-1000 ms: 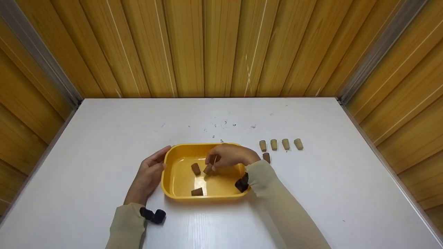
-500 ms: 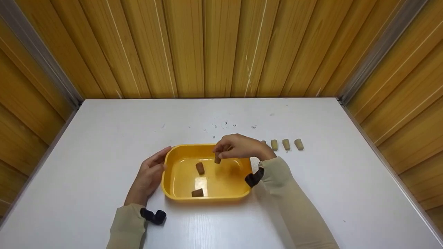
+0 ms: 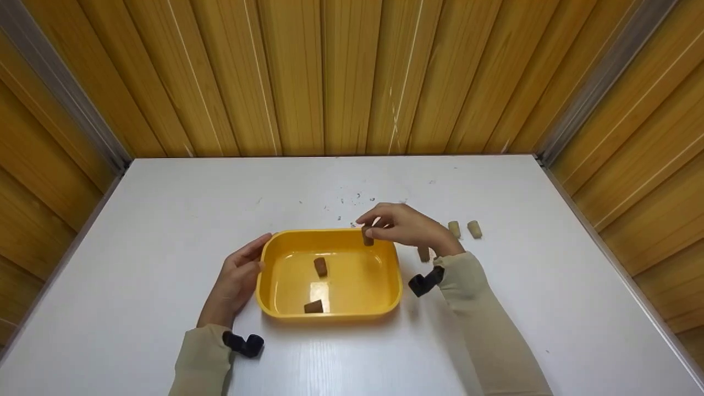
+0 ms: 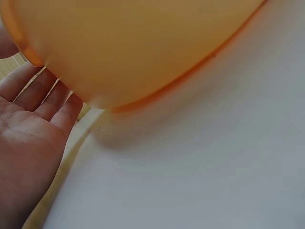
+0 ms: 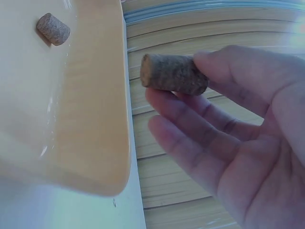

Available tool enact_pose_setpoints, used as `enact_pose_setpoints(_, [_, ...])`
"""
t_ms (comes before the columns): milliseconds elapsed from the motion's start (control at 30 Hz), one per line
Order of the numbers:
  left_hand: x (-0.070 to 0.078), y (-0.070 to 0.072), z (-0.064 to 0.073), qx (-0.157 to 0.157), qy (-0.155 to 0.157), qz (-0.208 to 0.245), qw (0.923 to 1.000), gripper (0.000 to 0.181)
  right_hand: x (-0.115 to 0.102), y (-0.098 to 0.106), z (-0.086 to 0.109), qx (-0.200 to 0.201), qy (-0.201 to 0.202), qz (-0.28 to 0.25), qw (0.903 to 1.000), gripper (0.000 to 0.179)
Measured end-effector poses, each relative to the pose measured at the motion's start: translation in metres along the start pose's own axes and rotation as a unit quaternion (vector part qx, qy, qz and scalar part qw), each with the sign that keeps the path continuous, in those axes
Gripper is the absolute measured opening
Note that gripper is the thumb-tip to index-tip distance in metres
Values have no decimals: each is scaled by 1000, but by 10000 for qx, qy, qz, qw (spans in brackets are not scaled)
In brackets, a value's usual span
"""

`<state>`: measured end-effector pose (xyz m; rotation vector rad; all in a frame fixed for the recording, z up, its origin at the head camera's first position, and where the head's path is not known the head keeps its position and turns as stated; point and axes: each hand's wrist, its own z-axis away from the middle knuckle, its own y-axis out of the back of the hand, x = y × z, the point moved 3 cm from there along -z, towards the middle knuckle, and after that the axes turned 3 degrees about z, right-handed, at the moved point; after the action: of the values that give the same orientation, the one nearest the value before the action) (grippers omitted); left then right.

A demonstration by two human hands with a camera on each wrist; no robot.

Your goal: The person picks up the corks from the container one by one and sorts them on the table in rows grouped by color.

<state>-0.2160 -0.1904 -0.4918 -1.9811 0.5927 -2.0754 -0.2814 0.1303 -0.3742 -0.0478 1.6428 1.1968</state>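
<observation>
In the head view, my right hand (image 3: 406, 224) pinches a brown tapered cork stopper (image 3: 367, 236) between thumb and fingers, over the far right rim of a yellow plastic tray (image 3: 352, 317). The right wrist view shows this cork (image 5: 172, 74) lying sideways in the fingertips, outside the tray wall. My left hand (image 3: 236, 280) rests against the tray's left end, its fairly straight fingers (image 4: 57, 98) touching the outer wall. Inside the tray lie two more brown corks, one near the middle (image 3: 320, 267) and another by the near wall (image 3: 313, 306).
On the white table (image 3: 192, 209), right of the tray, lie a brown cork (image 3: 423, 253) and pale corks (image 3: 474, 229); my right hand and wrist partly cover this area. Dark specks mark the tabletop behind the tray. Yellow wood-look panels (image 3: 352, 82) wall in the back and sides.
My right hand has lifted the brown cork from inside the tray and carried it right and away, to the far rim. The middle cork has shifted slightly right. The left hand stays put.
</observation>
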Motion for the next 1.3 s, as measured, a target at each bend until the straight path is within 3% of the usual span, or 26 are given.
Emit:
enact_pose_setpoints(267, [0,1,1,124,-13,64,9999,56,18,10,16,650,-424,-280,9966,26])
enact_pose_setpoints(533, [0,1,0,50,-1,103,9999,57,42,22,34,1172,-791,-175,9898,23])
enact_pose_setpoints(967, [1,0,-2,115,9,139,9998,58,85,35,70,1832,-1398,-288,9727,39])
enact_pose_setpoints(1300, [1,0,-1,92,4,256,9996,60,111,31,84,2003,-1992,-112,9592,42])
